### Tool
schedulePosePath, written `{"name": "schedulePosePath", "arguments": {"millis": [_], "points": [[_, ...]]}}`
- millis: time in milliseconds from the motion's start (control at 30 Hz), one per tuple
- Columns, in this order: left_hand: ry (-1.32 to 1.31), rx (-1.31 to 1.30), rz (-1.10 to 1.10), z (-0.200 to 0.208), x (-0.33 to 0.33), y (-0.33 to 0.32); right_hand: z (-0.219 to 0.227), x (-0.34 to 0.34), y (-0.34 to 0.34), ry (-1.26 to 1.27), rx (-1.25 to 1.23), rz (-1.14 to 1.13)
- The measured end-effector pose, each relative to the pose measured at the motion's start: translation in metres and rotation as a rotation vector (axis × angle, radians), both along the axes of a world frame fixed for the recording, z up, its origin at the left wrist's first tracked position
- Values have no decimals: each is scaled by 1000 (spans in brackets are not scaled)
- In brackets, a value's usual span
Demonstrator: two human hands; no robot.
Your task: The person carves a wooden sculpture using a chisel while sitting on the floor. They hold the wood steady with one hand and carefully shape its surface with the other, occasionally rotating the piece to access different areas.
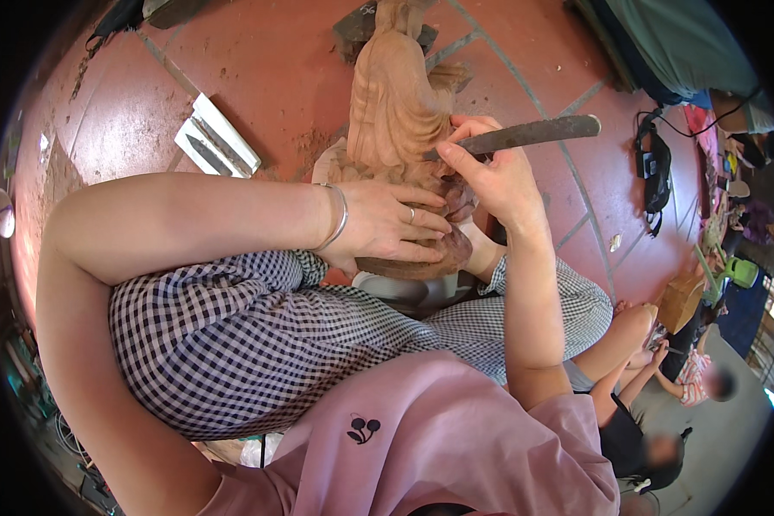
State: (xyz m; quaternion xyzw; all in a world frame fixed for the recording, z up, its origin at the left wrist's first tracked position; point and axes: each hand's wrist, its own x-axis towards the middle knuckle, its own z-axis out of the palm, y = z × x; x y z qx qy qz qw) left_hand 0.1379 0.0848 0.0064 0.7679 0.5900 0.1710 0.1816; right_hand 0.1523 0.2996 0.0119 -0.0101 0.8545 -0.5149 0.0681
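I saw a carved robed figure (396,99), brown in colour, at the upper centre of the frame, with its top cut by the upper edge. Its wide, rough base (408,268) was near the middle of the frame, in front of the person's knees. I could not tell whether the figure was standing upright or leaning.

The left hand (397,219) was laid over the lower carving, just above the base. Its grip was not closed: the fingers were spread and nearly straight, touching the surface. There was a silver bangle (344,217) on this wrist and a ring (411,216) on one finger.

The right hand (494,176) had its grip closed around a long flat carving tool (550,132), dark and with a rounded end, which pointed to the right of the frame. The other end was beside the lower folds of the robe; whether it was touching them, I could not see well.

On the red tiled floor (271,69), at the upper left, lay an opened white tray (247,155) with dark flat blades (208,155) in it. A black pouch (654,176) lay at the right. The person was sitting in checked trousers (224,344) and a pink shirt (439,421), and other people were sitting at the lower right.
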Motion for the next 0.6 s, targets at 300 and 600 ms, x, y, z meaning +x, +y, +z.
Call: {"name": "schedulePosePath", "arguments": {"millis": [300, 600], "points": [[-1, 13, 16, 2, 0, 0, 2, 4, 2, 90, 95, 95], [-74, -33, 40, 4, 0, -1, 4, 4, 6, -26, -40, 33]]}}
